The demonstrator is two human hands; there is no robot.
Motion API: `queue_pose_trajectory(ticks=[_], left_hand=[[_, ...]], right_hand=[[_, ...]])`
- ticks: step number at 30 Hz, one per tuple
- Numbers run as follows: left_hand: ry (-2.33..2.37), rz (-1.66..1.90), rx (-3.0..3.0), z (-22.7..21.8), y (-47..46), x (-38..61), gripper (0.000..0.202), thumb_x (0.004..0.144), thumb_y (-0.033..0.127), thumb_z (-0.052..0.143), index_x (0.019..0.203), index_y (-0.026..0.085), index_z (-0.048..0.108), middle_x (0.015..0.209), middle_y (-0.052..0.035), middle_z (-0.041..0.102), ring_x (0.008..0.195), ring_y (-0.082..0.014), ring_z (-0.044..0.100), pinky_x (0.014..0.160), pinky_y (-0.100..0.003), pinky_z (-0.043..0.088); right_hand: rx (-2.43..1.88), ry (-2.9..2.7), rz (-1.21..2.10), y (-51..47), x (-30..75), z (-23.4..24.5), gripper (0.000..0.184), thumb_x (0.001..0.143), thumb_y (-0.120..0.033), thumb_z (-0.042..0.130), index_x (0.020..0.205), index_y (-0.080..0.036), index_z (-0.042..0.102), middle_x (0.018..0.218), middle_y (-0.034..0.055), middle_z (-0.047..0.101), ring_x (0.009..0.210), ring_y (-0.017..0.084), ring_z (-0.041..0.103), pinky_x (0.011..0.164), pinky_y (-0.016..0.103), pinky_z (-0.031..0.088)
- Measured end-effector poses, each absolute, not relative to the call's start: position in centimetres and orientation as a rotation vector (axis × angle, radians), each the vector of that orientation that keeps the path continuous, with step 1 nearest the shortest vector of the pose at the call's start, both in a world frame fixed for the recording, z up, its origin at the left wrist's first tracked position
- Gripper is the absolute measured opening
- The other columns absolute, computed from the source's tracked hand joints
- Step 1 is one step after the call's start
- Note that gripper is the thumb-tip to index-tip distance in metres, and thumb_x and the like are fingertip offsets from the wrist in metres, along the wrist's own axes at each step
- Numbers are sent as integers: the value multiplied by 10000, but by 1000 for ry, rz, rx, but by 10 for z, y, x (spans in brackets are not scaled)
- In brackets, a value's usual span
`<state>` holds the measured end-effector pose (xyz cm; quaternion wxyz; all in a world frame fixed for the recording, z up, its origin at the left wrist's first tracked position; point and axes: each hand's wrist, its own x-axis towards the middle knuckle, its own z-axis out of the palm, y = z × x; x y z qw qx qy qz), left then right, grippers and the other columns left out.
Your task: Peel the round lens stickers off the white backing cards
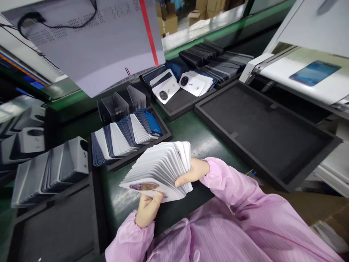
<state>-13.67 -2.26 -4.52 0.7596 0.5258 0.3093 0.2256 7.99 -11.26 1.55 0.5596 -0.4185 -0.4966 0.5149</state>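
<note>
A fanned stack of white phone back panels (156, 163) is held between my two hands, above the dark green tabletop. My left hand (149, 210) grips its near lower corner, the thumb lying on the front panel beside the oval camera area. At the right end, my right hand (193, 172) is closed round the panels with its thumb across their edges. The fingers behind the stack are hidden. Just beyond it, blue and white panels (124, 136) stand fanned in a black foam tray (163, 135).
At left, more grey-white panels (54, 169) lean in rows beside a black tray (54, 225). Several white panels (166, 87) lie in a tray at the back. A large black foam tray (261, 123) lies at right, near a white machine (302, 72) bearing a blue panel. A hanging paper sheet (95, 47) covers the upper left.
</note>
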Motion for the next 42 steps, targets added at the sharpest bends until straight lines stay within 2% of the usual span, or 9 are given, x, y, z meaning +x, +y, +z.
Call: queue_pose_trajectory(ticks=[5,8,14,18,25,30,35,42], left_hand=[[765,650,1203,-34,-35,-131,401,724,370,742,1084,241,622,999,-49,689,1039,-232,633,965,-414,485],[796,724,1264,-28,-39,-131,413,746,347,728,1124,244,597,1021,-43,678,1063,-233,620,980,-411,477],[871,681,1486,-16,-44,-133,279,763,349,708,995,205,651,900,-54,695,927,-252,659,921,-428,499],[881,700,1553,-17,-48,-136,240,763,359,701,946,206,674,895,-66,702,953,-272,653,926,-443,490],[720,722,1719,-21,-50,-141,93,784,266,673,839,222,733,809,-47,733,823,-238,683,801,-356,541],[587,762,1858,-22,-45,-144,122,770,190,674,871,192,741,856,-51,754,820,-226,702,776,-314,558],[519,716,1887,-13,-47,-142,117,818,185,611,813,183,728,770,-27,757,715,-185,715,716,-263,564],[595,670,1802,-18,-49,-146,123,804,253,641,772,190,741,741,-45,749,709,-211,710,720,-302,565]], right_hand=[[-901,-1039,1265,-101,80,6,606,650,-424,800,1156,-155,602,1109,88,668,1079,234,620,979,401,484],[-857,-964,1274,-93,80,-3,684,601,-404,838,1186,-158,583,1133,95,663,1055,235,632,961,405,497],[-828,-954,1389,-92,84,-11,754,530,-323,887,1195,-152,577,1139,109,666,1068,248,630,912,376,527],[-838,-980,1390,-95,85,-9,738,555,-344,874,1199,-150,571,1150,114,659,1095,254,620,917,373,526],[-869,-1063,1411,-102,87,-3,726,602,-420,834,1209,-136,556,1138,119,657,1123,264,606,922,368,526],[-895,-1080,1434,-104,88,-1,752,591,-415,841,1219,-121,551,1141,128,659,1126,271,606,926,374,529],[-847,-1114,1439,-104,87,0,806,547,-382,869,1236,-116,546,1130,131,672,1122,278,613,921,371,533],[-822,-1125,1408,-106,87,3,731,546,-295,879,1194,-121,589,1084,107,694,1087,250,634,833,282,556]])
